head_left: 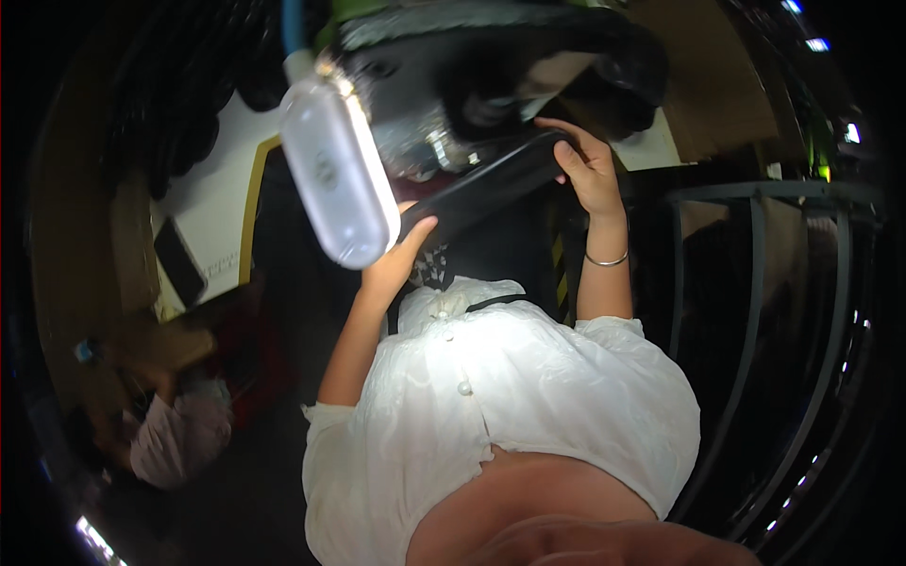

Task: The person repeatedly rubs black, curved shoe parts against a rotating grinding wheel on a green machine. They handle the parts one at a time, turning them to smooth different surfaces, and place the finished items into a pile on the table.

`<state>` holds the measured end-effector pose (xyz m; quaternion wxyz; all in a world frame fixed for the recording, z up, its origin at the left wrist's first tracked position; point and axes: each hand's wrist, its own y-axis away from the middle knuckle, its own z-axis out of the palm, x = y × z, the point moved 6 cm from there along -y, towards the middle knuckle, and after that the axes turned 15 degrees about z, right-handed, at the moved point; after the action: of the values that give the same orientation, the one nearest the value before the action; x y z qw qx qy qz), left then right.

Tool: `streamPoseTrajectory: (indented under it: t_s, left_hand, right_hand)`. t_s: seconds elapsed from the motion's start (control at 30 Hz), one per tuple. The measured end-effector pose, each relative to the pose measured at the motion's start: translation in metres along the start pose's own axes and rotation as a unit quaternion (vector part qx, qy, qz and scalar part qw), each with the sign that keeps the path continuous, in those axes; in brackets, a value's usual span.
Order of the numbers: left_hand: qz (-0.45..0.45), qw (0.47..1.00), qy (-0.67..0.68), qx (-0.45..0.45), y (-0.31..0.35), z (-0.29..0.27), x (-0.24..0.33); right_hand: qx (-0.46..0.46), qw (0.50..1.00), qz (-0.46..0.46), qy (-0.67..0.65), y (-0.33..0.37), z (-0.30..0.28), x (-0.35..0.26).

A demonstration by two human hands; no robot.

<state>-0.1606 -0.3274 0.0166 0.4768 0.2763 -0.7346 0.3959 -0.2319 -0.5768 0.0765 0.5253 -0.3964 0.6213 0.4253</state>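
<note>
A long, flat black piece [486, 189] spans the space between my two hands, its right end higher than its left. My left hand [408, 253] grips its near left end, thumb on top; the lamp hides part of the fingers. At the far right end my right hand [590, 168] holds it between thumb and fingers. I cannot make out exactly what kind of piece it is. Just beyond it stands a dark, glossy machine [406, 104] with a bright patch of light on its surface. A pale oval lamp [340, 174] hangs in front of the machine, close to my left hand.
A grey metal rack [755, 274] stands on the right. To the left, a dark flat piece [179, 262] lies on a white surface with a yellow edge [257, 203]. Black items [189, 123] are heaped farther back. Another person in a pale sleeve [184, 434] is at lower left.
</note>
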Motion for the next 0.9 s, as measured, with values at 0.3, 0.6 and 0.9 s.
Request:
streamPoseTrajectory:
  t_s: [0.3,0.6,0.9]
  left_hand:
    - [-0.062,0.998,0.024,0.007,0.022,-0.005,-0.044]
    - [-0.132,0.989,0.053,0.041,0.042,-0.035,-0.080]
    - [-0.195,0.974,0.069,0.092,0.051,-0.070,-0.100]
  right_hand:
    - [0.450,0.826,-0.197,-0.277,0.034,-0.121,-0.025]
    - [0.485,0.862,-0.019,-0.148,0.000,-0.195,0.036]
    - [0.257,0.925,0.142,-0.242,-0.058,-0.249,0.056]
